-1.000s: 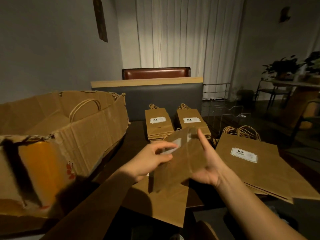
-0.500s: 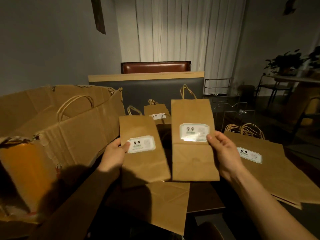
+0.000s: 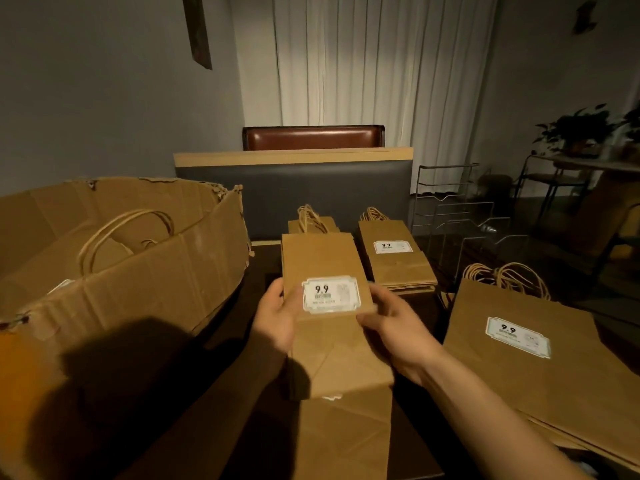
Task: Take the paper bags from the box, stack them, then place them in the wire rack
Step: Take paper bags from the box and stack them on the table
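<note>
Two small brown paper bags (image 3: 329, 268), each with a white 9.9 label, lie stacked one over the other above the table. My left hand (image 3: 277, 317) grips their left edge and my right hand (image 3: 398, 327) grips the right edge. A torn cardboard box (image 3: 145, 278) stands at the left with a bag's rope handle (image 3: 117, 233) showing inside. A small-bag pile (image 3: 398, 258) lies further back on the table. The wire rack (image 3: 450, 216) stands at the back right. A stack of large bags (image 3: 540, 362) lies to the right.
Another flat brown bag (image 3: 346, 438) lies on the dark table under my hands. A grey bench back (image 3: 294, 188) with a wooden top closes off the far side. A chair and a potted plant (image 3: 575, 129) stand at the far right.
Half a second ago I held one small bag in each hand, side by side. They are now brought together into one stack held between both hands, lower and nearer the table.
</note>
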